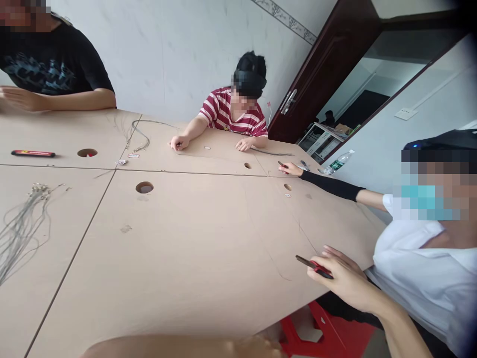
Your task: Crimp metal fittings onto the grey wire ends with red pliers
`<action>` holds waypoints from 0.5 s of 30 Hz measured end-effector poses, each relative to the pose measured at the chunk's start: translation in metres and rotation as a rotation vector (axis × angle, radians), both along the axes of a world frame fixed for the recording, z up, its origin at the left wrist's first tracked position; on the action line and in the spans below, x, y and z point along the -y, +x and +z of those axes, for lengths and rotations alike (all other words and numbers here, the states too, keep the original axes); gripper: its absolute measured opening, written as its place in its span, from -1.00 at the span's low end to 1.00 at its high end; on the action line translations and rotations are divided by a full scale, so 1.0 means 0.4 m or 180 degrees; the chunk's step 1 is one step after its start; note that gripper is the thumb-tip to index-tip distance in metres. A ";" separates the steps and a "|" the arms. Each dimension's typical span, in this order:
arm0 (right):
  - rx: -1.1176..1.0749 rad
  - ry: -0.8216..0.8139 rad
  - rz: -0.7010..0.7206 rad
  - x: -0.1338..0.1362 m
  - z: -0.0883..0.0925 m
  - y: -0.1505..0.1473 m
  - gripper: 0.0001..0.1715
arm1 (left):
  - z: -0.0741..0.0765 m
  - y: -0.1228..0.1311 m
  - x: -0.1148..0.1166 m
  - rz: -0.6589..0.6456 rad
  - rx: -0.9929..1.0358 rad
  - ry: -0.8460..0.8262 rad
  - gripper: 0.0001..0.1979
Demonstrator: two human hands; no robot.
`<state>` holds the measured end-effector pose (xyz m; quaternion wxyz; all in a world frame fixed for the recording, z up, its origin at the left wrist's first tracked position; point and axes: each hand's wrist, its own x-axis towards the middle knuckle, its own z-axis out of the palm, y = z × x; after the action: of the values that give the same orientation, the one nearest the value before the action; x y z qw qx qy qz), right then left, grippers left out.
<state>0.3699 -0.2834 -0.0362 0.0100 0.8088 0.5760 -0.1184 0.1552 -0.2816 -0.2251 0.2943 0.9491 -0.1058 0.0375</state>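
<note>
My right hand [341, 281] reaches in from the lower right, closed around a red-and-black-handled tool [316, 267]. Its narrow dark metal tip points left over the table; whether it is pliers or scissors I cannot tell. Just left of that tip, a thin wire or thread [275, 261] curves across the tabletop. Along the bottom edge lies a blurred, close-up forearm, my left arm, with my left hand [261, 344] at its right end. Its fingers are cut off and smeared, so their hold is hidden.
The jointed wooden table [186, 238] has round holes. A bundle of grey cords [26, 228] lies left, near a red-and-black cutter [33, 153]. Three other people sit around it; the one at right holds a small red-handled tool [283, 167]. A red stool [328, 328] stands below the edge.
</note>
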 end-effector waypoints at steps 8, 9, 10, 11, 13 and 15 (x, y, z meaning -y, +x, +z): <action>-0.0711 -0.0856 0.0714 -0.266 0.002 -0.046 -0.78 | 0.134 -0.117 -0.183 0.1124 0.0639 0.0127 -0.90; -0.0683 -0.0881 0.0755 -0.306 -0.003 -0.044 -0.79 | 0.136 -0.125 -0.197 0.1219 0.0625 0.0112 -0.87; -0.0647 -0.0921 0.0781 -0.346 -0.008 -0.042 -0.80 | 0.133 -0.131 -0.208 0.1295 0.0619 0.0063 -0.84; -0.0599 -0.0974 0.0796 -0.388 -0.013 -0.040 -0.81 | 0.127 -0.134 -0.215 0.1351 0.0616 -0.0008 -0.83; -0.0534 -0.1167 0.0805 -0.474 -0.021 -0.036 -0.81 | 0.108 -0.134 -0.220 0.1422 0.0619 -0.0197 -0.81; -0.0479 -0.1367 0.0825 -0.560 -0.029 -0.033 -0.75 | 0.081 -0.126 -0.217 0.1422 0.0630 -0.0434 -0.76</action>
<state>0.3565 -0.0595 -0.0478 0.1537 0.6964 0.6356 -0.2956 0.1049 -0.1947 -0.1926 0.3302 0.9186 0.0810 0.2014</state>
